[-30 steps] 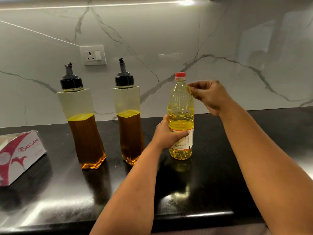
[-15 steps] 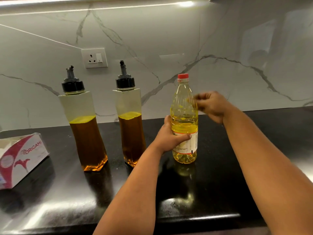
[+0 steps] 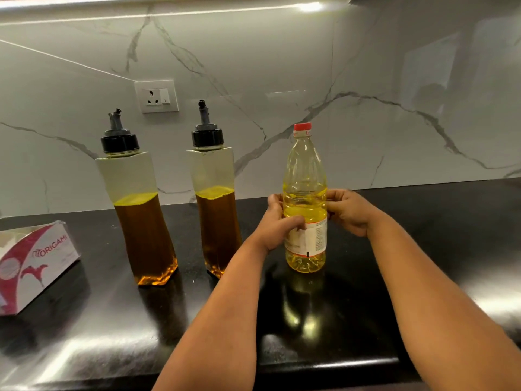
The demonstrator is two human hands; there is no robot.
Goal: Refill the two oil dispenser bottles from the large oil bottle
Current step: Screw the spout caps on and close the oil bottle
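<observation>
Both hands, left hand and right hand, clasp the large oil bottle, fingers wrapped round. We'd steady it low, then unscrew the red cap.

My left hand covers part of the oil bottle's label, whose print is unreadable; far left, the tissue box runs off-frame.

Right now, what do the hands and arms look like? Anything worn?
Both hands, left and right, are bare: no gloves, and no rings, watch or bands visible. Both forearms are bare too; no sleeves reach into view. No markings visible.
</observation>
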